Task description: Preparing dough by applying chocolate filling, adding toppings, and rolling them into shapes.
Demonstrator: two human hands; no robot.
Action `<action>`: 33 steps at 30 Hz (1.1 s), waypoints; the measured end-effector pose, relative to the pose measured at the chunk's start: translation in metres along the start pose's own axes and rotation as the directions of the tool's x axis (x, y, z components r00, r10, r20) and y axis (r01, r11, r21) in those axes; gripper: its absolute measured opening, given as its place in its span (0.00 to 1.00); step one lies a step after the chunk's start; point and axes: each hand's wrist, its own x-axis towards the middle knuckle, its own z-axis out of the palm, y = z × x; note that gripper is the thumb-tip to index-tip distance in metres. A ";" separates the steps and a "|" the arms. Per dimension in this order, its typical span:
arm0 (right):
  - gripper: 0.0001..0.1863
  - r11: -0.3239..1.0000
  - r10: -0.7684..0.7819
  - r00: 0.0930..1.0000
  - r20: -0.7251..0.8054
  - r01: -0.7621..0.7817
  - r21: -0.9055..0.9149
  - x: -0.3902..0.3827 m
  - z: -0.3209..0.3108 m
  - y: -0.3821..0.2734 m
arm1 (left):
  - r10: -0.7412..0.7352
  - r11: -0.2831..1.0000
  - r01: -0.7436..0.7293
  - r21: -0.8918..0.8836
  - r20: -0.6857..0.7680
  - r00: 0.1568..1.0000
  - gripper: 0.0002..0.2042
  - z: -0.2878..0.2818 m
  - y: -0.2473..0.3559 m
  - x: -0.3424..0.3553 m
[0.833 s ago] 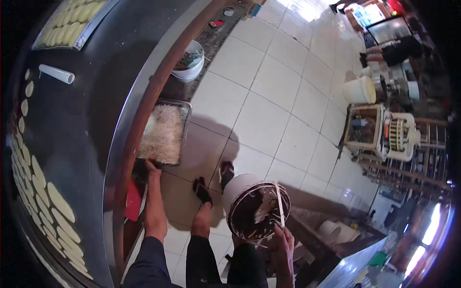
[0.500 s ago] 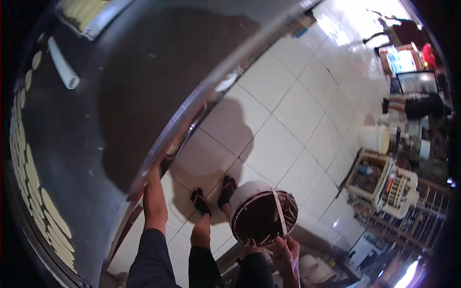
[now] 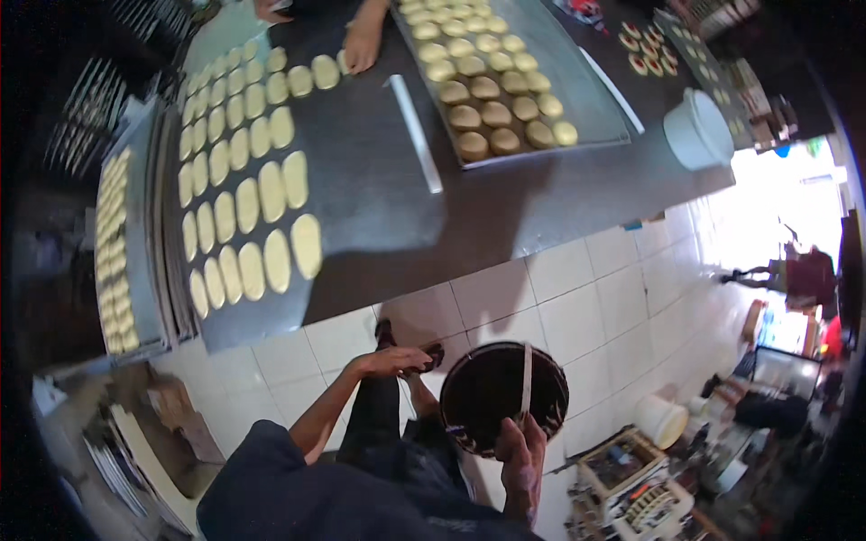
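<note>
My right hand [image 3: 521,442] grips a round bucket [image 3: 487,435] and the pale flat stick [image 3: 527,377] lying across its top, at the lower middle of the head view. The bucket's inside is dark. My left hand [image 3: 397,361] is held out open over my legs, left of the bucket, its fingers stretched and nothing visible in them. Ahead, on the dark metal table [image 3: 361,270], lie rows of pale oval dough pieces [image 3: 275,260], a white strip [image 3: 413,135] and a tray of round pieces [image 3: 494,114], some browned.
Another person's hand [image 3: 361,43] touches the dough at the top. A white bucket [image 3: 695,126] stands at the table's right end. Stacked trays [image 3: 126,243] are on the left. Tiled floor [image 3: 577,302] lies below. A person [image 3: 807,275], a cream bucket [image 3: 658,419] and equipment crowd the right.
My view has swung round and up to face the dough-covered table. My left hand has left the table's edge and is out over my legs. The bucket stays in my right hand.
</note>
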 end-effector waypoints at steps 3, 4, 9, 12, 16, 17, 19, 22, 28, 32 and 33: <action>0.06 0.991 -0.086 0.962 0.260 0.108 -0.074 -0.027 0.036 -0.072 | 0.133 0.983 -0.173 -0.056 -0.422 0.897 0.19 0.071 0.112 -0.079; 0.06 0.989 -0.090 0.943 0.322 0.123 -0.085 -0.034 0.050 -0.089 | 0.144 0.980 -0.191 -0.063 -0.441 0.886 0.19 0.075 0.116 -0.087; 0.12 0.946 -0.061 0.872 0.487 0.206 -0.251 -0.026 0.121 -0.154 | 0.341 0.940 -0.265 0.215 -0.581 0.740 0.18 0.069 0.131 -0.114; 0.15 0.927 -0.020 0.866 0.500 0.204 -0.316 0.003 0.161 -0.170 | 0.230 0.826 -0.531 -0.188 -0.748 0.622 0.20 0.056 0.160 -0.125; 0.17 0.947 0.029 0.830 0.557 0.155 -0.281 0.042 0.214 -0.184 | 0.194 0.712 -0.615 -0.339 -0.747 0.636 0.21 0.030 0.181 -0.126; 0.17 0.904 0.073 0.805 0.589 0.196 -0.380 0.050 0.224 -0.187 | 0.144 0.692 -0.660 -0.292 -0.840 0.523 0.22 0.026 0.185 -0.121; 0.18 0.860 0.099 0.770 0.630 0.252 -0.443 0.066 0.239 -0.198 | 0.082 0.674 -0.698 -0.241 -0.915 0.395 0.23 0.017 0.193 -0.113; 0.19 0.828 0.113 0.726 0.678 0.308 -0.468 0.092 0.239 -0.220 | 0.123 0.528 -0.794 -0.302 -0.898 0.423 0.23 0.015 0.208 -0.100; 0.16 0.685 0.019 0.652 0.758 0.544 -0.486 0.183 0.210 -0.263 | 0.053 0.343 -0.902 -0.264 -0.953 0.299 0.21 0.010 0.231 -0.047; 0.16 -0.011 -0.567 0.504 0.651 0.786 -0.618 0.270 0.187 -0.271 | 0.163 0.172 -0.947 -0.270 -0.941 0.298 0.22 0.008 0.229 -0.026; 0.16 -0.435 -0.664 0.400 0.631 0.480 -0.762 0.274 0.189 -0.272 | 0.071 0.223 -0.953 -0.207 -0.971 0.227 0.23 0.017 0.239 -0.022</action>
